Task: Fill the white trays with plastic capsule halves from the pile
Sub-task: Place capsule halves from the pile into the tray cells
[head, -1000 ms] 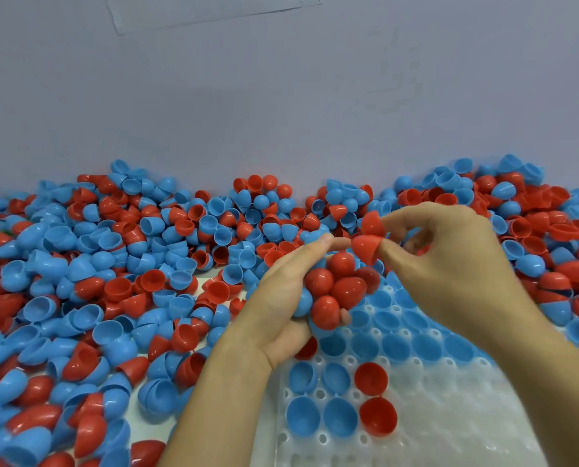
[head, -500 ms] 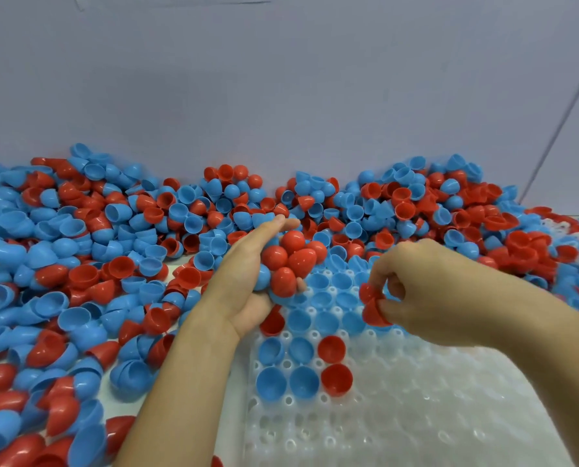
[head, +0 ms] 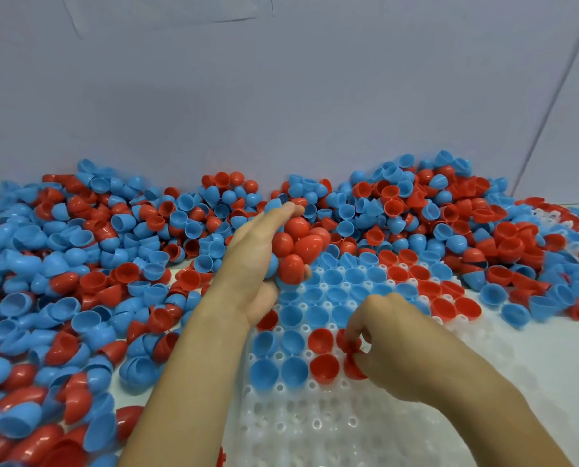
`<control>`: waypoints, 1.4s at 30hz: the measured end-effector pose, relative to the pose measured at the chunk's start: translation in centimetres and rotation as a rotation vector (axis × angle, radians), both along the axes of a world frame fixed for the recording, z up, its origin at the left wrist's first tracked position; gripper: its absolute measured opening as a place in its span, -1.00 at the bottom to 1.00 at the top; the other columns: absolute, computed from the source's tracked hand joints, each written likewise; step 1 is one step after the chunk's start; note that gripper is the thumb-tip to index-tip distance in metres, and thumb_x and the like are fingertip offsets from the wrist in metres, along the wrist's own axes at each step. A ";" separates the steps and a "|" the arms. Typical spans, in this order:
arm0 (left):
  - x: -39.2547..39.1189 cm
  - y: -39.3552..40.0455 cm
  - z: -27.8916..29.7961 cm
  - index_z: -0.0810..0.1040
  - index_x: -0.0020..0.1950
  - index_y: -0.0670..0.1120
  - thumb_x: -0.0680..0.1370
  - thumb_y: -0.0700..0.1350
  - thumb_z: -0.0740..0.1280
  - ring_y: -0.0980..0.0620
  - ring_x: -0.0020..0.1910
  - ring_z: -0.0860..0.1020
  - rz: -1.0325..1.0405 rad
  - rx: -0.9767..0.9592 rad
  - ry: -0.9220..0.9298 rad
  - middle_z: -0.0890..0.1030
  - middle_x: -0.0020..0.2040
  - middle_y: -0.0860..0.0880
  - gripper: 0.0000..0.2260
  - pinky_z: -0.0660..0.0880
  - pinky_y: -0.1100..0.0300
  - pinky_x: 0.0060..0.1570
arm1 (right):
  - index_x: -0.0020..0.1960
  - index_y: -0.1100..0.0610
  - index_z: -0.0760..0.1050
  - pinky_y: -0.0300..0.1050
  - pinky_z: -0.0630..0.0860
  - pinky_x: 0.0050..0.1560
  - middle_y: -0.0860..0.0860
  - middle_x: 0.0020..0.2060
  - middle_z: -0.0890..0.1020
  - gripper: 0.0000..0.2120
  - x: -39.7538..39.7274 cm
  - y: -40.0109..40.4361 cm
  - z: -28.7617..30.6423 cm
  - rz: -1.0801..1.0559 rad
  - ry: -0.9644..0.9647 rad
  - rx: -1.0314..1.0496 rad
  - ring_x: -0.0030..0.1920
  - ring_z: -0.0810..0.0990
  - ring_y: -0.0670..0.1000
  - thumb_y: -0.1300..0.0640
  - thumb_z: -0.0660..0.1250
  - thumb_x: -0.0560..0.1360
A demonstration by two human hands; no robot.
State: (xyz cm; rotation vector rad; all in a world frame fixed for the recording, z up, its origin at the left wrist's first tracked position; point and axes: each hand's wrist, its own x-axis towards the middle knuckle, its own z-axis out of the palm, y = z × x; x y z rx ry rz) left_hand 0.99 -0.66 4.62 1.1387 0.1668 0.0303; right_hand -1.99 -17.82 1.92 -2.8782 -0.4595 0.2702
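The pile [head: 146,264] of red and blue halves banks against the wall behind the tray [head: 348,429] and spills over the tray's far cells. The near cells are bare; blue and red halves fill the middle rows. The likely slip: the left hand's heaped load could spill onto the tray and knock seated halves askew, since only cupped fingers hold it. The left hand [head: 251,264], above the tray's left edge, cradles a cluster of red halves [head: 296,249]. The right hand [head: 392,348] pinches red halves [head: 352,355] at a cell beside the seated red ones.
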 end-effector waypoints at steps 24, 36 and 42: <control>-4.4 -1.4 -2.2 0.68 0.05 -0.11 0.32 0.03 0.48 -0.05 -0.25 0.64 0.107 -0.232 0.053 0.63 0.06 -0.19 -0.64 0.53 0.12 -0.42 | 0.12 -0.04 0.63 -0.22 0.55 -0.31 -0.18 -0.30 0.59 -0.81 0.1 -1.7 0.3 0.087 -0.004 0.103 -0.28 0.57 -0.14 0.09 0.38 0.52; -4.5 -0.7 -2.2 0.68 0.06 -0.07 0.36 0.03 0.47 -0.06 -0.25 0.63 0.049 -0.350 -0.011 0.64 0.08 -0.21 -0.68 0.54 0.12 -0.39 | -0.10 -0.10 0.61 -0.29 0.59 -0.25 -0.11 -0.26 0.67 -0.92 1.8 0.9 2.1 -0.015 -0.116 0.658 -0.32 0.66 -0.15 0.01 0.37 0.56; -4.6 -1.3 -2.8 0.68 0.05 -0.08 0.38 0.03 0.46 -0.06 -0.22 0.63 -0.024 -0.314 -0.040 0.70 -0.07 -0.14 -0.70 0.55 0.12 -0.39 | 0.10 0.02 0.63 -0.38 0.54 -0.37 -0.11 -0.19 0.69 -0.85 1.2 1.0 -0.1 -0.170 -0.123 0.945 -0.31 0.68 -0.19 0.05 0.37 0.56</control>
